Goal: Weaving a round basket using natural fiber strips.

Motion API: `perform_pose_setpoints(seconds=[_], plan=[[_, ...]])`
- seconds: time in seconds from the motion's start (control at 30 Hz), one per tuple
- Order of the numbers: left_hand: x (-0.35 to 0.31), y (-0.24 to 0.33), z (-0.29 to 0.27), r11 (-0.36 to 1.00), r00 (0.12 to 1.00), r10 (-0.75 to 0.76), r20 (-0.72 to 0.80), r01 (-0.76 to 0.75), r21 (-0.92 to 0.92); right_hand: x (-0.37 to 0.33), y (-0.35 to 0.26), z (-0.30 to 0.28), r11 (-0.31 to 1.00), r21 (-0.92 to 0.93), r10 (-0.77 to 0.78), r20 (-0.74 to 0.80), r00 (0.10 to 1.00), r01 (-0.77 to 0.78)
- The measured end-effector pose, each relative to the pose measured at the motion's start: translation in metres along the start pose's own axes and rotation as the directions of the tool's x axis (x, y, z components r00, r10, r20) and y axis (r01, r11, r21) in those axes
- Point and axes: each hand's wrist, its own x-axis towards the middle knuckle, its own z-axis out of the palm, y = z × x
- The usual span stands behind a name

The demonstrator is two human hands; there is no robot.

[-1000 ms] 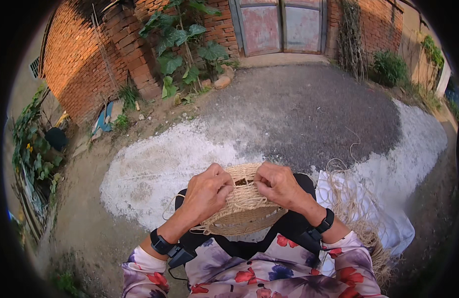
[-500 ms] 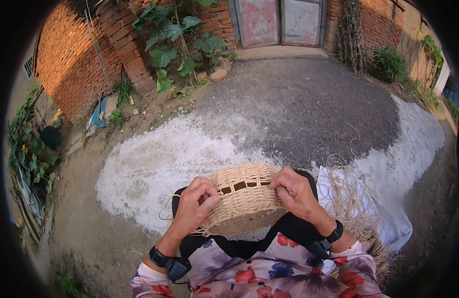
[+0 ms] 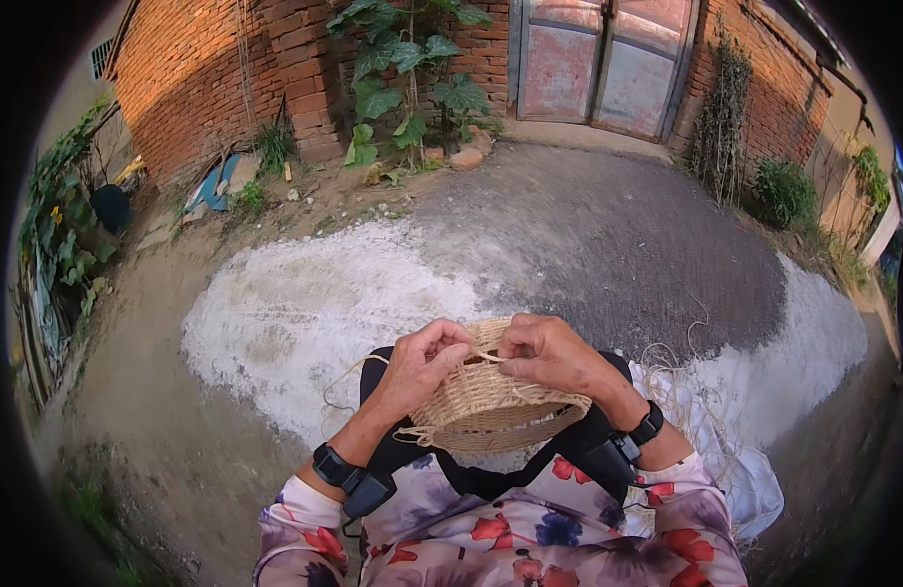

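Observation:
A straw-coloured woven basket (image 3: 495,406) rests tilted across my lap, its round opening toward me. My left hand (image 3: 422,360) is closed in a pinch at the gap in the weave on the basket's upper side. Close beside it, my right hand (image 3: 554,357) pinches at the same gap from the other side. Pale strands cross between the two sets of fingertips. Both hands cover much of the gap, so the exact strands held are partly hidden. A loose cord (image 3: 346,377) curves out past the basket's left side.
To my right, loose straw cord (image 3: 710,416) lies on a white sheet (image 3: 749,489) on the ground. Pale powdery patches (image 3: 314,303) spread over dark gravel (image 3: 608,225). Beyond are a worn metal door (image 3: 603,64), brick walls (image 3: 197,78) and a leafy climbing plant (image 3: 402,68).
My hands have come together from the basket's two sides to its middle gap. The basket has tipped, lower on the right. The whole view has shifted and turned slightly.

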Motion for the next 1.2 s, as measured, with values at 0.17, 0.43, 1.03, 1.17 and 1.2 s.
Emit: perform_pose_setpoints(seconds=[0.17,0.43,1.03,1.17,1.2], plan=[[-0.008,-0.004,-0.007,0.956,0.995,0.103,-0.006,-0.097,0.278,-0.004,0.002,0.011,0.97,0.204,0.153,-0.072,0.986,-0.136],[0.006,0.006,-0.014,0.667,0.892,0.369,0.26,-0.449,0.594,-0.005,0.001,0.015,0.852,0.478,0.282,-0.073,0.957,-0.214],[-0.038,-0.037,-0.014,0.999,0.998,-0.05,-0.024,0.051,0.019,-0.018,-0.037,0.021,0.959,-0.262,-0.206,-0.376,0.903,0.11],[-0.043,-0.046,0.009,0.999,0.982,0.002,-0.19,-0.008,-0.032,-0.019,-0.052,0.044,0.76,-0.605,-0.362,-0.09,0.928,0.238],[-0.044,-0.045,0.016,1.0,0.982,0.005,-0.187,-0.01,-0.028,-0.019,-0.051,0.05,0.759,-0.606,-0.363,-0.094,0.927,0.236]])
